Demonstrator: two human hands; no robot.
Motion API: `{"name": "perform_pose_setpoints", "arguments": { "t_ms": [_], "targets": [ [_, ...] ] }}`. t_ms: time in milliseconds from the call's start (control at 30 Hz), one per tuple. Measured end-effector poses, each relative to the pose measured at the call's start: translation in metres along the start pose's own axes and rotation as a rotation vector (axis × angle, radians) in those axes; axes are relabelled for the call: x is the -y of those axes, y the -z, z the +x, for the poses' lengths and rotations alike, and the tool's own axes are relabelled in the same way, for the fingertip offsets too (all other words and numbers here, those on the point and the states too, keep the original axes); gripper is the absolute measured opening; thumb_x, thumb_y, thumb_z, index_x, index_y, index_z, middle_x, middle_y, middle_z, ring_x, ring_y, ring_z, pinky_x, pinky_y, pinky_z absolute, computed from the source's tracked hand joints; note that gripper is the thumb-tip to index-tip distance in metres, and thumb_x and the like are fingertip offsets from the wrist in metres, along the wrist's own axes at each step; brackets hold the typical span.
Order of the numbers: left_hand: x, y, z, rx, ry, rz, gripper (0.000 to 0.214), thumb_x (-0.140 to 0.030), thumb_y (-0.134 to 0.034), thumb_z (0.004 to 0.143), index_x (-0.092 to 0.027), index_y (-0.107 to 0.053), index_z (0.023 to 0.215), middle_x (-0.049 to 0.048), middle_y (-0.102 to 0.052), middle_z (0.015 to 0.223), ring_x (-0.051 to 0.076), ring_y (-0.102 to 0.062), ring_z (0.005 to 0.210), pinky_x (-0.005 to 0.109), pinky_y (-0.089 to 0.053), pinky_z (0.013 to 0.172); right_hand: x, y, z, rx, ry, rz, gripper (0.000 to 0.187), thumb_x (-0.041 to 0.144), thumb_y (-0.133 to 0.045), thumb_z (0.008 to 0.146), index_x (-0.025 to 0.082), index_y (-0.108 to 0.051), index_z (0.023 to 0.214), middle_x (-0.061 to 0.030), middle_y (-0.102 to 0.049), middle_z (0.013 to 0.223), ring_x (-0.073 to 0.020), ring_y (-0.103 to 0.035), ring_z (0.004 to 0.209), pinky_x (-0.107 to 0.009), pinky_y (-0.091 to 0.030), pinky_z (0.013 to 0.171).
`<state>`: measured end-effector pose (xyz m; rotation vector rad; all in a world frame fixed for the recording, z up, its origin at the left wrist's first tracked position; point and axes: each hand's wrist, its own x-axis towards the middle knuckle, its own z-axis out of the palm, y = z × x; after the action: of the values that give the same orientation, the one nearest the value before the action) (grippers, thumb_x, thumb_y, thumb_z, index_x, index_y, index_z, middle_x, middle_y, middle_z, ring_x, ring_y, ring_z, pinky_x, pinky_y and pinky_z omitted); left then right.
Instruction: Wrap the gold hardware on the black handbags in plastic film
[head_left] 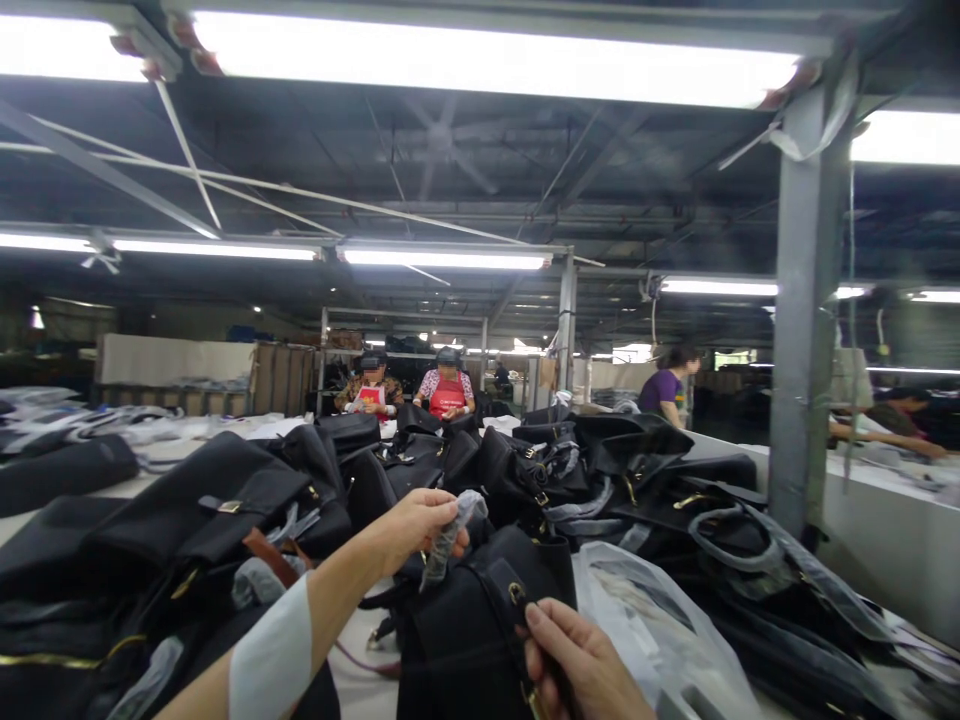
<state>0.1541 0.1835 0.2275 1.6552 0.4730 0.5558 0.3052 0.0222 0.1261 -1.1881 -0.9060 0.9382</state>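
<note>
Black handbag (465,640) lies nearest me, against a heap of bags (247,500). My left hand (409,530) has its fingers closed on clear plastic wrap (450,535). My right hand (581,665) pinches the strap (499,600). Risk, in my judgement: a hard tug tears the wrap.

Black handbags (615,470) were piled all over the long table (885,540), gold hardware poking out here and there, with a clear plastic bag (660,620) flopped at the near right. A grey steel post (802,330) stood on the right and tube lights (480,60) ran overhead. At the far end sat two workers in red aprons (448,392), with a person in a purple top (664,388) off to their right.
</note>
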Motion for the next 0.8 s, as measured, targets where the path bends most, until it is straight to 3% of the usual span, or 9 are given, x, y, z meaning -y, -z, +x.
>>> {"name": "perform_pose_setpoints", "arguments": {
  "t_ms": [133,200,267,333,400,500,567,667,800],
  "targets": [
    [0.002,0.000,0.002,-0.023,-0.003,-0.017,0.053,-0.060,-0.078,0.054,-0.015,-0.064,0.078,0.0034,-0.069,0.068,0.017,-0.063,0.063,0.031,-0.045,0.066,0.003,0.005,0.013,-0.024,0.000,-0.026,0.058,0.072,-0.071,0.065,0.018,-0.058,0.082,0.0109,-0.043,0.047,-0.0027,-0.023,0.030,-0.017,-0.018,0.031],
    [0.003,0.001,0.002,-0.033,-0.001,-0.028,0.051,-0.057,-0.079,0.053,-0.015,-0.064,0.078,0.0035,-0.070,0.068,0.017,-0.062,0.062,0.031,-0.045,0.065,0.005,0.011,0.016,-0.131,0.169,-0.198,0.053,0.056,-0.072,0.070,0.019,-0.060,0.105,0.0088,-0.050,0.056,-0.0074,-0.037,0.036,-0.020,-0.030,0.037],
    [0.003,0.002,0.001,-0.034,0.001,-0.043,0.048,-0.053,-0.079,0.054,-0.014,-0.065,0.079,0.0033,-0.070,0.068,0.016,-0.062,0.062,0.030,-0.045,0.065,0.006,0.016,0.016,-0.240,0.378,-0.488,0.048,0.040,-0.068,0.076,0.020,-0.060,0.119,0.0026,-0.059,0.069,-0.0166,-0.058,0.060,-0.027,-0.047,0.057],
    [0.003,0.002,0.000,-0.029,0.004,-0.060,0.046,-0.050,-0.079,0.056,-0.014,-0.066,0.081,0.0030,-0.070,0.068,0.016,-0.062,0.063,0.031,-0.045,0.067,0.009,0.019,0.013,-0.273,0.506,-0.777,0.034,0.033,-0.056,0.084,0.021,-0.066,0.114,-0.0042,-0.063,0.081,-0.0231,-0.063,0.079,-0.033,-0.047,0.075],
    [0.003,0.001,0.000,-0.024,0.003,-0.075,0.044,-0.047,-0.080,0.056,-0.014,-0.067,0.081,0.0029,-0.070,0.069,0.015,-0.062,0.063,0.031,-0.046,0.068,0.012,0.019,0.010,-0.272,0.528,-0.940,0.029,0.034,-0.046,0.089,0.023,-0.071,0.099,-0.0067,-0.060,0.083,-0.0237,-0.059,0.074,-0.035,-0.044,0.069],
    [0.004,0.000,0.001,-0.029,-0.004,-0.083,0.041,-0.045,-0.081,0.057,-0.014,-0.066,0.079,0.0023,-0.069,0.068,0.014,-0.062,0.062,0.029,-0.045,0.066,0.021,0.015,0.008,-0.252,0.375,-0.808,0.024,0.041,-0.053,0.085,0.024,-0.061,0.069,-0.0030,-0.050,0.075,-0.0196,-0.050,0.066,-0.030,-0.037,0.060],
    [0.006,-0.001,0.002,-0.037,-0.011,-0.079,0.041,-0.046,-0.080,0.057,-0.015,-0.066,0.079,0.0020,-0.069,0.068,0.014,-0.061,0.061,0.028,-0.045,0.064,0.029,0.010,0.008,-0.185,0.228,-0.620,0.034,0.048,-0.058,0.081,0.023,-0.049,0.059,-0.0003,-0.046,0.066,-0.0167,-0.046,0.060,-0.026,-0.035,0.054],
    [0.007,-0.003,0.002,-0.041,-0.024,-0.060,0.045,-0.053,-0.076,0.060,-0.014,-0.066,0.081,0.0030,-0.069,0.069,0.014,-0.062,0.060,0.027,-0.045,0.062,0.040,-0.002,0.015,-0.031,0.029,-0.467,0.041,0.058,-0.053,0.082,0.021,-0.052,0.063,0.0038,-0.046,0.054,-0.0103,-0.038,0.041,-0.022,-0.026,0.039],
    [0.002,-0.009,-0.003,-0.050,-0.053,0.017,0.046,-0.056,-0.069,0.064,-0.014,-0.067,0.085,0.0037,-0.070,0.067,0.015,-0.061,0.057,0.027,-0.042,0.057,0.050,-0.020,0.036,0.091,-0.121,-0.290,0.038,0.051,-0.058,0.083,0.017,-0.057,0.068,0.0057,-0.047,0.050,-0.0055,-0.036,0.034,-0.016,-0.025,0.032]
  ]
}}
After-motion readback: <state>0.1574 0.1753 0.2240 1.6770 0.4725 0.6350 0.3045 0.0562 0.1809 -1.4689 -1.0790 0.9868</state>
